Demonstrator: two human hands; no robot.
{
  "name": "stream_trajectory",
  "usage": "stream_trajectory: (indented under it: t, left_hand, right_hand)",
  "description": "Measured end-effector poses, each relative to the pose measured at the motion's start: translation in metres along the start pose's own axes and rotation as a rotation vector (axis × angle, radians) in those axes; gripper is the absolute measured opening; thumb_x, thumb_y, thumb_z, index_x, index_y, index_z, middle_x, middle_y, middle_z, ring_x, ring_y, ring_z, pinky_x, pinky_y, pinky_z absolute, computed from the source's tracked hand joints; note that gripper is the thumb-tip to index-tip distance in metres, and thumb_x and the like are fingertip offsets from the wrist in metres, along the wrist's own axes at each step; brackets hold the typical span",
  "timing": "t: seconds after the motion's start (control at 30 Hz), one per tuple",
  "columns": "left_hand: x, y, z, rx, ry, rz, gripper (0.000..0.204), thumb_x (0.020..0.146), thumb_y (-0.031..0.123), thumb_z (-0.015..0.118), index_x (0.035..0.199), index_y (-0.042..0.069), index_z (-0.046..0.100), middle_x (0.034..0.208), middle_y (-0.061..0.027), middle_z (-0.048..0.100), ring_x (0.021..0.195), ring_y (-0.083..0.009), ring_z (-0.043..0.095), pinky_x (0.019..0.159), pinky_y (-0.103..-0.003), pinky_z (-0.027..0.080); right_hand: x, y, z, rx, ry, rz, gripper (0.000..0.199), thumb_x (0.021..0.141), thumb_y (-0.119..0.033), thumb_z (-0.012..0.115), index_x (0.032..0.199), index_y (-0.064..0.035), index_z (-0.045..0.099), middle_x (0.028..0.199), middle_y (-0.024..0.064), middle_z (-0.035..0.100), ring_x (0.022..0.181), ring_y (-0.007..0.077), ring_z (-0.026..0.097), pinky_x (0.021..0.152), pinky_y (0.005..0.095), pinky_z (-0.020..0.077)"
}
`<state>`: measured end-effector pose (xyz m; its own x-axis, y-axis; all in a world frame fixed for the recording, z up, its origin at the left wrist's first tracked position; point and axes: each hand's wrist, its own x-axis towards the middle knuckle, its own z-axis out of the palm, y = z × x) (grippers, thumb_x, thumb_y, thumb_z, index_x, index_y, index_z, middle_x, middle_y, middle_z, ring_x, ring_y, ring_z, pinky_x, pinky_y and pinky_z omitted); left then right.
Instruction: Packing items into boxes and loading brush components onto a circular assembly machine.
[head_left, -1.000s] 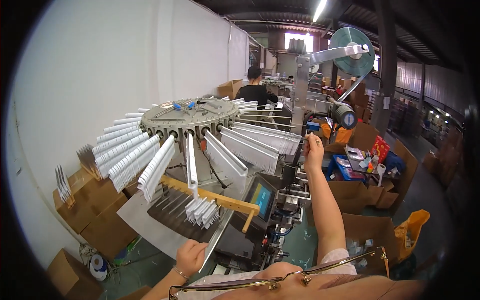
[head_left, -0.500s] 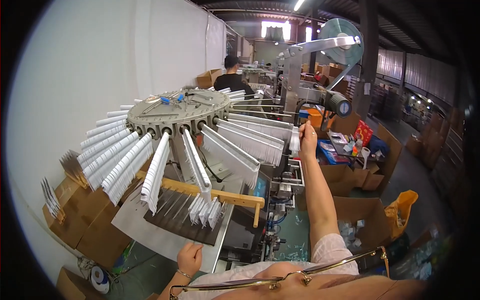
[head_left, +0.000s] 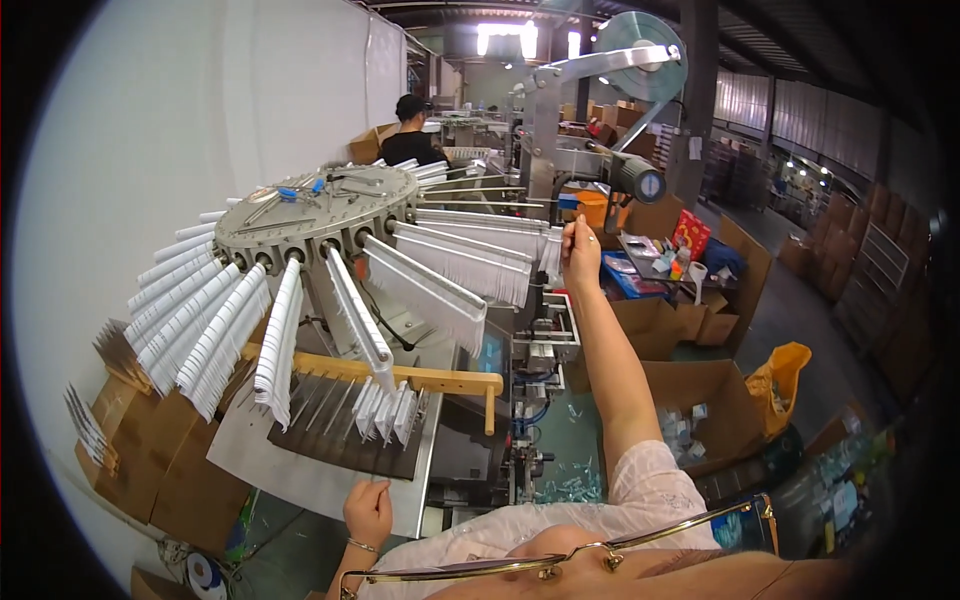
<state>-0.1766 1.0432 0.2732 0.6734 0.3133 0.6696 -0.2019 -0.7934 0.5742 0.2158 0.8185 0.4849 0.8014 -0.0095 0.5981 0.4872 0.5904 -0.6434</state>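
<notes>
Right hand (head_left: 581, 258): raised, fingers bent into a narrow curl; whether they clasp anything or only touch it cannot be told.
Nearest row of white pieces (head_left: 500, 236): just left of the right hand, its outer end at the fingertips, its length running leftward and away from the grip.
Next white row (head_left: 470, 262): beside the first, lower and further left of the grip.
Motor (head_left: 638, 178): above and right of the grip.
Film reel (head_left: 618, 40): well above the grip, on a metal arm.
Drum (head_left: 320, 205): well left of the grip, at the inner ends of the rows.
Wooden rack (head_left: 440, 380): below and left of the grip, white pieces hanging near it.
Left hand (head_left: 368, 512): well below and left, loosely curled beside the table (head_left: 412, 512); its contents, if any, cannot be told.
Cardboard box (head_left: 672, 385): below and right of the grip.
</notes>
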Motion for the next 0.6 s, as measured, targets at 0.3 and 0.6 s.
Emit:
stream_trajectory:
  t: [0.3,0.6]
  left_hand:
    - [-0.001,-0.001,0.002,0.023,-0.006,-0.035,0.008,0.069,0.001,0.053,0.076,0.002,0.057,0.063,-0.0118,0.048,0.057,-0.0283,0.048,0.050,-0.034,0.038]
    - [-0.006,-0.004,0.003,0.037,0.018,-0.064,0.009,0.069,0.002,0.052,0.075,0.002,0.058,0.063,-0.0119,0.048,0.057,-0.0285,0.049,0.051,-0.035,0.038]
  right_hand:
    - [-0.005,-0.020,-0.015,0.007,0.087,0.037,0.032,0.088,-0.035,0.042,0.066,-0.0117,0.045,0.051,-0.0046,0.038,0.043,0.0050,0.034,0.039,0.0177,0.0262]
    - [-0.007,-0.023,-0.019,0.006,0.117,0.068,0.035,0.087,-0.039,0.041,0.066,-0.0119,0.044,0.050,-0.0043,0.038,0.039,0.0061,0.033,0.035,0.0195,0.0256]
